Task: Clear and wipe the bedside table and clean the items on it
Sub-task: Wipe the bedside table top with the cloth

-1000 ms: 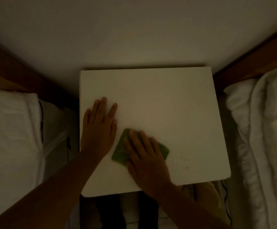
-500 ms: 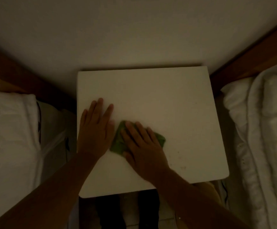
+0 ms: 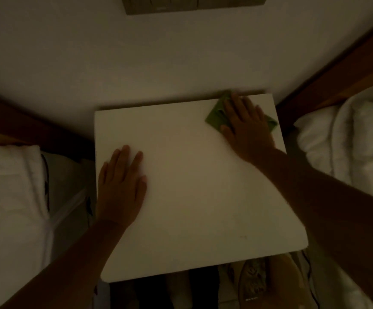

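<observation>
While the light is dim, we see the green cloth [image 3: 218, 115] at the far right corner of the worktop [image 3: 194, 188], pinned flat under our right hand [image 3: 246, 128], fingers spread, palm pressing, not closed around it. Our left hand [image 3: 121, 186] lies open and flat near the worktop's left edge, well apart from the cloth. White bedding [image 3: 348, 139] sits right of the worktop, a white pillow [image 3: 9, 186] left of it.

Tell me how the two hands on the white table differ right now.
The right hand presses a green cloth at the far right corner of the table; the left hand lies bare near the left edge. The right reaches farther away than the left. Both lie flat, palms down.
</observation>
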`<state>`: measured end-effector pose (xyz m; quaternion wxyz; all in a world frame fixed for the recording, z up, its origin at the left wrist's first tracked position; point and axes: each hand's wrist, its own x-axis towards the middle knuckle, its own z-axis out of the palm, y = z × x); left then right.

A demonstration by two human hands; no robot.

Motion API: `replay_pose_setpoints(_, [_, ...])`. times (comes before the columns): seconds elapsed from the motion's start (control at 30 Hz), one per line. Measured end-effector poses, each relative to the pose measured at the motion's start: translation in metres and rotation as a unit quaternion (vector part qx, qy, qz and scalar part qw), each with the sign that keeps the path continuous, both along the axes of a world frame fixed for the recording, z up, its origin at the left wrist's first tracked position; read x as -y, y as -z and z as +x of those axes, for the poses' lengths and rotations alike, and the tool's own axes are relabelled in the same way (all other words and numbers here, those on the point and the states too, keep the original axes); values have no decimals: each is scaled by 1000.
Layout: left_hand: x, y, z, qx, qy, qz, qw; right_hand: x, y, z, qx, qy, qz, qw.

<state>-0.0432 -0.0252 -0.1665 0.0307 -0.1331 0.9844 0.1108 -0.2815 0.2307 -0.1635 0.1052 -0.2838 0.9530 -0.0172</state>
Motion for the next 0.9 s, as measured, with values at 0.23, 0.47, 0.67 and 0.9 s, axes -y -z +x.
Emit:
replay_pose_setpoints(0.23, [-4,-3,-2,13,2,-20,1000,-94,-5,52,5,-51,34,998])
replay_pose_setpoints(0.47, [-5,-1,-3,12,5,-39,999,-149,-4,169,28,10,24,999])
replay_pose_setpoints(0.67, [-5,3,-3,-6,3,-49,999,-92,-12,245,68,33,-12,997])
replay_pose_setpoints(0.9, [-1,7,-3,-8,4,-55,998,38,-8,317,127,-96,-91,983])
